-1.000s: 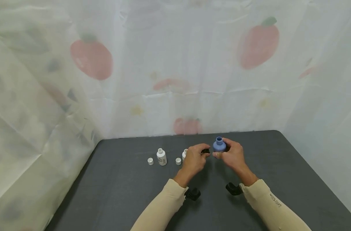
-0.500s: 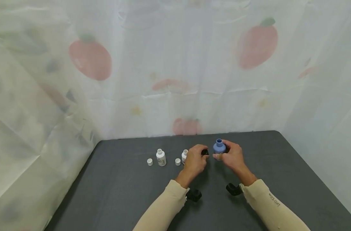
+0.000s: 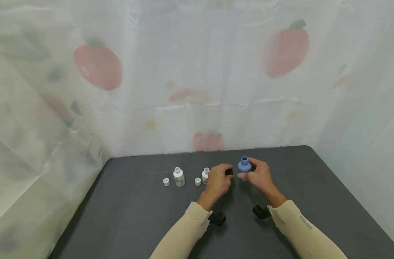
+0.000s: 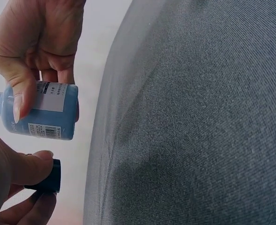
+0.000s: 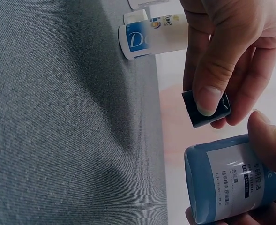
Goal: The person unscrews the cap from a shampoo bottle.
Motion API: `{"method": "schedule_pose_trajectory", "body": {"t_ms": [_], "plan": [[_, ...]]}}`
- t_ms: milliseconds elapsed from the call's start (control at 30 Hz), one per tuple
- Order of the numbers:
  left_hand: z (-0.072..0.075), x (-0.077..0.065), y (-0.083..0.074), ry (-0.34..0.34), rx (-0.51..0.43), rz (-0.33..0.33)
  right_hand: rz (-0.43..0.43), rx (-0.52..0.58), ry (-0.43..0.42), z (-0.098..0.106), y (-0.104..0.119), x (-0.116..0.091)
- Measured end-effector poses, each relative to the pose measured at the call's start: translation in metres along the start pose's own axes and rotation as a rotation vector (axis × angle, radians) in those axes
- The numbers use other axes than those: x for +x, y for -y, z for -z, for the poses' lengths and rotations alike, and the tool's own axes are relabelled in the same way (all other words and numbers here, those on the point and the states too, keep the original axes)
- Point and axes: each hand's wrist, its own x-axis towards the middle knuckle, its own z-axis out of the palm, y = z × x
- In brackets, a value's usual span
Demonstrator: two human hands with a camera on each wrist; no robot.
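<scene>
My right hand (image 3: 261, 176) grips a small blue bottle (image 3: 244, 166) by its body, thumb in front, holding it above the table. The bottle is uncapped and its neck points up; a pale printed label (image 5: 234, 183) shows in the right wrist view. Just left of it, my left hand (image 3: 217, 182) pinches a dark cap (image 3: 229, 172) between thumb and fingers. Cap and bottle are apart, as the left wrist view also shows, with the cap (image 4: 54, 177) beside the blue bottle (image 4: 68, 112).
Two uncapped white bottles stand on the dark table (image 3: 135, 216): one at left (image 3: 179, 177), another (image 3: 205, 176) partly behind my left hand. A white cap (image 3: 166, 182) and a second white cap (image 3: 198, 181) lie beside them. A printed curtain (image 3: 190, 72) hangs behind.
The dark cap has come down slightly in my left hand and tilted. The blue bottle has sunk a little in my right hand. The whole scene has shifted slightly left in view.
</scene>
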Motion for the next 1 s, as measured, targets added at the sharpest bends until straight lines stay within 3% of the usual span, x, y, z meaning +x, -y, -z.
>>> {"method": "schedule_pose_trajectory", "body": {"t_ms": [667, 1000], "plan": [[-0.0022, -0.0019, -0.0032, 0.019, 0.013, 0.051, -0.038, 0.025, -0.021, -0.0044, -0.0064, 0.0056], [-0.0023, -0.0017, -0.0009, 0.048, -0.001, 0.081, -0.05, 0.026, 0.007, -0.0071, -0.0074, 0.0085]]}}
